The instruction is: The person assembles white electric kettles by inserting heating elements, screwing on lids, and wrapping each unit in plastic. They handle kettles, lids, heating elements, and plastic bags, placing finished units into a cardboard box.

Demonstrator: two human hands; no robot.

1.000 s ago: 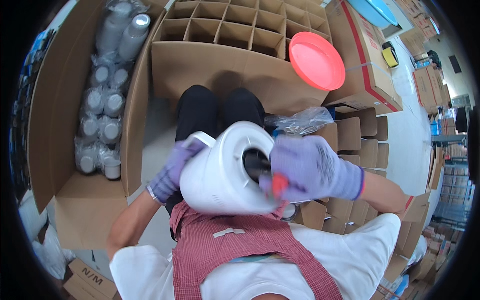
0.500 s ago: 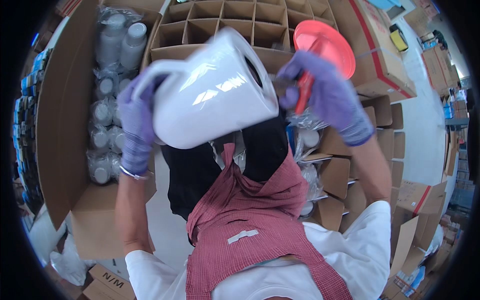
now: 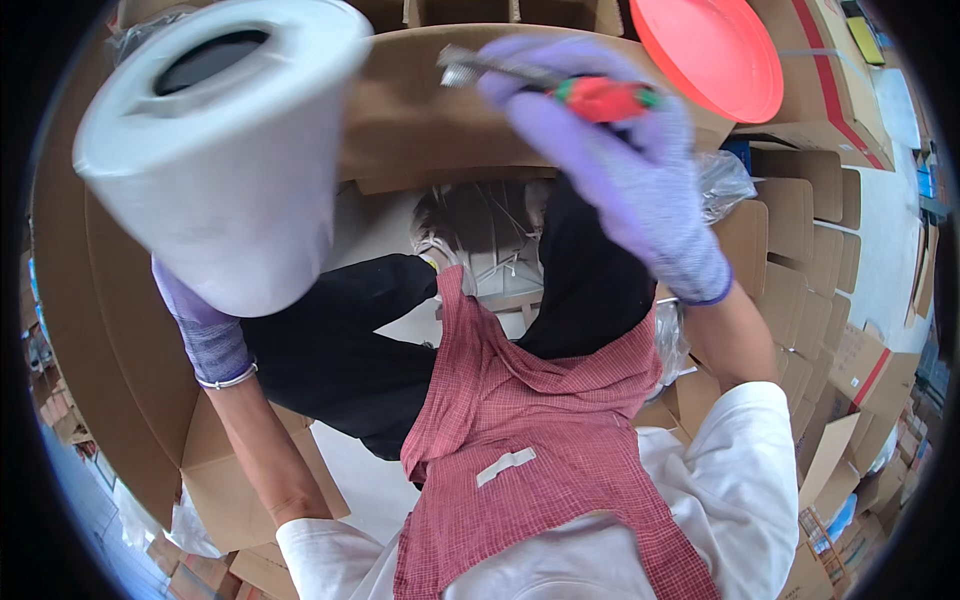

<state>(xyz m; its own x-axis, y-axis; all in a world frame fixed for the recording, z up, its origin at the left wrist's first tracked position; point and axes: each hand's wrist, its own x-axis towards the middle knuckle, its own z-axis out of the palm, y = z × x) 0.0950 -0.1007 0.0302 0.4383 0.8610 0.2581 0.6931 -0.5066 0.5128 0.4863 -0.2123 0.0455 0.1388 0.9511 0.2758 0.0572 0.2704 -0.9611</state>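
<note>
A large glossy white jug (image 3: 235,190) with a dark round opening in its broad rim fills the upper left. My left hand (image 3: 205,320), in a purple-grey knit glove, holds it from behind and below; most of the fingers are hidden by it. At the upper middle, right of the jug and apart from it, my gloved right hand (image 3: 620,150) grips a hand tool (image 3: 602,99) with a red and green handle. Its metal end points left toward the jug; blur hides the tip's exact shape.
A round red dish (image 3: 712,55) lies at the upper right beside a carton (image 3: 820,80) with a red stripe. A cardboard box wall (image 3: 420,110) stands ahead. To the right are cardboard dividers (image 3: 785,215) and clear plastic wrap (image 3: 722,185). A tall carton side (image 3: 120,350) rises at the left.
The jug has moved left and up toward the camera and tipped more upright, its opening now facing up. My right hand has swung the tool's metal end leftward, clear of the red dish.
</note>
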